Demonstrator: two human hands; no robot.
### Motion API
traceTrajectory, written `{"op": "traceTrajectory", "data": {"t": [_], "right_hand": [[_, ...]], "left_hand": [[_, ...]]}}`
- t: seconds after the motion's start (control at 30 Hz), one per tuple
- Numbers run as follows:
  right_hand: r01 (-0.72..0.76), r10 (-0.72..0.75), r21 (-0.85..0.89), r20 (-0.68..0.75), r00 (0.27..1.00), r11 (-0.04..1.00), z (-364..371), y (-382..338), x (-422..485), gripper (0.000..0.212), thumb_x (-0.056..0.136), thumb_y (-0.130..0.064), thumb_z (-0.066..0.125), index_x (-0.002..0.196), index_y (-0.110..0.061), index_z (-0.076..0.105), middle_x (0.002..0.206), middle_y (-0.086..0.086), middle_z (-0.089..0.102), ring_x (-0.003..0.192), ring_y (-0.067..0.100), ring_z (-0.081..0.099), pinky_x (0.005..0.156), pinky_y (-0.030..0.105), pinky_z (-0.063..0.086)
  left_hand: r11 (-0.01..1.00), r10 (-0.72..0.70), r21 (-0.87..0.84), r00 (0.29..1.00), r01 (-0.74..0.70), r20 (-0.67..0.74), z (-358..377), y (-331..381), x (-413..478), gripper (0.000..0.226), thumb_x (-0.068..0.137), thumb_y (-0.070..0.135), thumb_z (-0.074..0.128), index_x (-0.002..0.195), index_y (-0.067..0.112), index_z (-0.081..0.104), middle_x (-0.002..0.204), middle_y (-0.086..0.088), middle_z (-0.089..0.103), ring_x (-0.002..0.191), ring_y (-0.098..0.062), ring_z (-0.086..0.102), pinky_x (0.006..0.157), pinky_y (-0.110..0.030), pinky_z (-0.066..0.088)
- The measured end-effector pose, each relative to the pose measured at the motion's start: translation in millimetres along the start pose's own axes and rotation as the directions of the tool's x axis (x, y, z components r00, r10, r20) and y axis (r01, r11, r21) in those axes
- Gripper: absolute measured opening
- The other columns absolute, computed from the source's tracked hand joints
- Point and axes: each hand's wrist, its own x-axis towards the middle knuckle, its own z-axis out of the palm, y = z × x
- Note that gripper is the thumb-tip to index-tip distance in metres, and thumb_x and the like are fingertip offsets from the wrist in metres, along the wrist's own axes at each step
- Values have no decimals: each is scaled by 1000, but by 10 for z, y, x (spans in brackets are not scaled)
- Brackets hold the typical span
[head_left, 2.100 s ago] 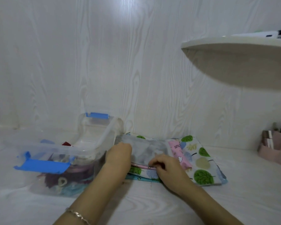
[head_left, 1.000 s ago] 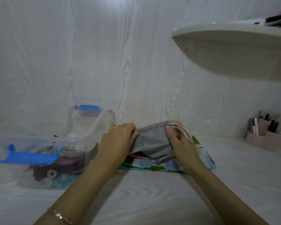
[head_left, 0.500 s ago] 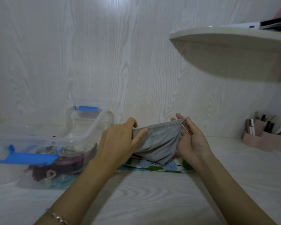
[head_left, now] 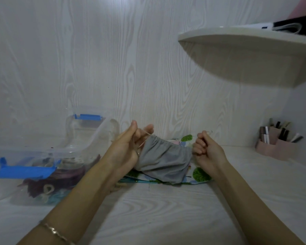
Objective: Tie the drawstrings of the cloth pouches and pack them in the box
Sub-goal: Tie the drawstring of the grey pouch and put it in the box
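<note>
A grey cloth pouch (head_left: 163, 160) hangs between my hands just above the table, its top edge gathered into puckers. My left hand (head_left: 126, 148) grips the pale drawstring at the pouch's left end, with the cord looped across its fingers. My right hand (head_left: 206, 149) is fisted on the drawstring at the right end. Under the pouch lies a stack of printed pouches (head_left: 200, 175) with green leaf shapes. A clear plastic box (head_left: 65, 151) with blue clips stands at the left and holds several tied pouches in dark purple and teal.
The box's clear lid (head_left: 94, 128) leans against the wood-grain wall behind it. A pink organiser (head_left: 276, 147) with cosmetics sits at the far right. A white shelf (head_left: 245, 50) juts out overhead on the right.
The grey pouch was picked off the stack and raised. My hands moved apart along its top, pulling the drawstring out at both ends, and the opening has gathered.
</note>
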Motion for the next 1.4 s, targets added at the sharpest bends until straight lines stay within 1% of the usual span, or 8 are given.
{"op": "traceTrajectory", "data": {"t": [0.07, 0.23, 0.4, 0.63, 0.9, 1.0, 1.1, 1.4], "right_hand": [[123, -118, -387, 36, 992, 914, -15, 23, 14, 35, 102, -26, 45, 70, -12, 50, 49, -5, 28, 40, 7, 21, 36, 19, 21], [342, -422, -925, 246, 873, 167, -92, -57, -9, 40, 101, -28, 46, 66, -10, 58, 54, 3, 43, 49, 14, 36, 48, 26, 30], [305, -582, -948, 199, 789, 89, -202, -254, -1, 41, 101, -25, 46, 66, -8, 59, 51, 0, 44, 50, 14, 38, 50, 28, 30], [416, -250, -897, 372, 894, 152, 93, 34, -209, 23, 93, -21, 60, 77, -12, 74, 54, -6, 64, 47, 7, 50, 54, 21, 37], [402, 480, -906, 415, 773, 135, 379, 520, -558, 23, 87, -28, 64, 106, -18, 73, 105, 3, 72, 101, 18, 67, 94, 39, 53], [231, 540, -925, 366, 758, 303, 395, 517, -603, 15, 86, -20, 61, 83, -6, 68, 79, 6, 70, 72, 21, 66, 70, 34, 55], [44, 550, -935, 245, 798, 352, 430, 502, -611, 36, 90, -14, 51, 57, -19, 41, 53, -4, 35, 44, 9, 24, 44, 22, 18], [-200, 574, -707, 340, 745, 678, 434, 431, -588, 13, 96, -24, 50, 90, -13, 51, 58, 0, 46, 43, 4, 27, 39, 15, 10]], "left_hand": [[995, -29, -99, 1000, 29, 3, 17, -11, -14, 46, 95, 37, 46, 55, 15, 48, 70, -1, 66, 74, -13, 68, 83, -32, 53], [972, -96, -223, 992, 75, -83, 12, 37, -43, 51, 98, 34, 46, 51, 19, 34, 45, 5, 27, 36, -8, 27, 52, -19, 44], [990, -127, 57, 992, 128, -28, 95, -47, -101, 50, 96, 31, 50, 52, 19, 28, 45, 6, 21, 36, -6, 19, 36, -16, 29], [899, -52, 434, 973, -53, 226, 268, -80, -253, 31, 98, 20, 40, 77, 4, 56, 61, -3, 56, 46, -11, 42, 45, -22, 45], [716, 102, 654, 963, -244, 248, 209, -90, -212, 26, 95, 11, 48, 92, 4, 73, 86, -1, 74, 79, -7, 57, 67, -12, 43], [709, 45, 685, 980, -170, 196, 162, -132, -186, 27, 96, 15, 48, 97, 5, 74, 96, -3, 75, 84, -6, 59, 69, -11, 45], [697, 3, 706, 985, -124, 170, 149, -174, -165, 27, 96, 13, 48, 99, 6, 74, 100, -3, 74, 90, -6, 64, 72, -10, 46], [700, -127, 712, 991, 54, 50, 16, -255, -118, 30, 98, 22, 50, 101, -1, 69, 83, -15, 71, 66, -18, 68, 69, -28, 56]]}}
